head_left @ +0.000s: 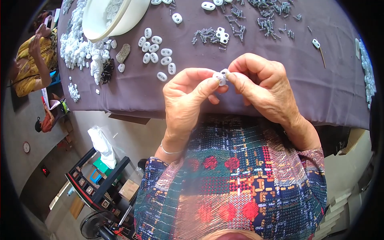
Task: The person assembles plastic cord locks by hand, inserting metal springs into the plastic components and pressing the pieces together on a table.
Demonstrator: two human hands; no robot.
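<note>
Both hands meet over the table's near edge. My left hand [185, 94] pinches a small white cord lock part with holes [219, 78] between thumb and fingertips. From the right, my right hand [267, 86] closes thumb and forefinger on the same small white work, where a dark hole shows; whether this is one part or two pressed together I cannot tell. Beyond my left hand lie several loose white two-hole cord lock parts [166, 52]. Ahead of my hands, some joined white parts [222, 35] rest beside a small heap of metal springs [206, 36].
A tilted white tub [138, 18] stands at the far left by a big heap of white pieces [76, 48]. More springs [272, 22] spread at the far right, near a cord lock on a thin stick [322, 54]. Other people [36, 66] are beyond the table's left edge.
</note>
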